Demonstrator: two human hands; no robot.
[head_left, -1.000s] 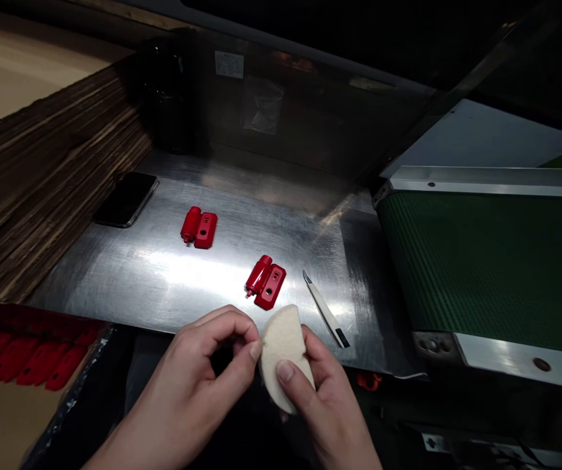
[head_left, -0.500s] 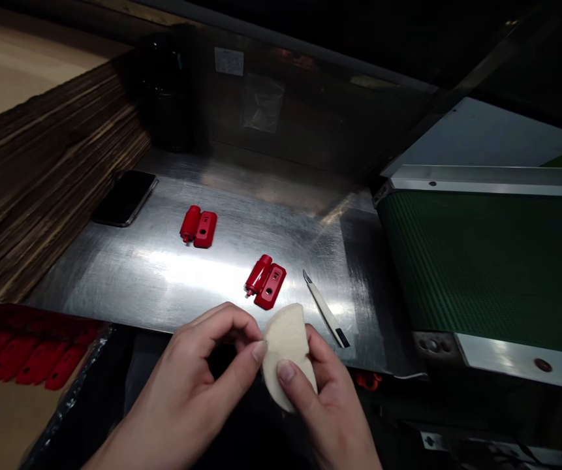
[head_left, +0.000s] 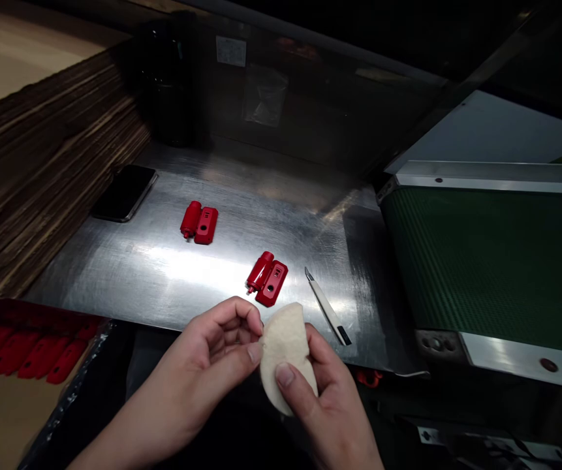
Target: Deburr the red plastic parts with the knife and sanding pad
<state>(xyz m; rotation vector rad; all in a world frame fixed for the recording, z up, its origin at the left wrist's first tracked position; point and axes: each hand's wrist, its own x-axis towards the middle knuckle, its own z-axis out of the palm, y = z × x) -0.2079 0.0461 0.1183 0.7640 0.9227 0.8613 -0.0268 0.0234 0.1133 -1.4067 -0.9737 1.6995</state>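
My right hand [head_left: 327, 391] grips a flat, off-white half-round piece [head_left: 283, 339] with the thumb across its face and the fingers behind. It looks soft, like bread or felt; I cannot tell which. A small notch shows in its right edge. My left hand [head_left: 212, 365] has its thumb and curled index finger at the left edge of this piece, in a pinch. Just beyond it on the metal table lies a red two-part plastic piece [head_left: 267, 279], a cylinder beside a flat plate. A similar red piece [head_left: 199, 222] lies farther left. To the right rests a white-handled craft knife [head_left: 327, 305].
A black phone [head_left: 124, 192] lies on the metal table [head_left: 128, 281] beside a tall stack of cardboard [head_left: 55, 163]. At the back left stands a dark bottle-like object [head_left: 170, 98]. A green conveyor belt [head_left: 496, 261] borders the right. Several red parts [head_left: 31, 349] fill a box at lower left.
The left thumb and index finger have parted a little and shifted slightly left along the off-white piece's edge. The right hand keeps its hold. The view has tilted slightly.
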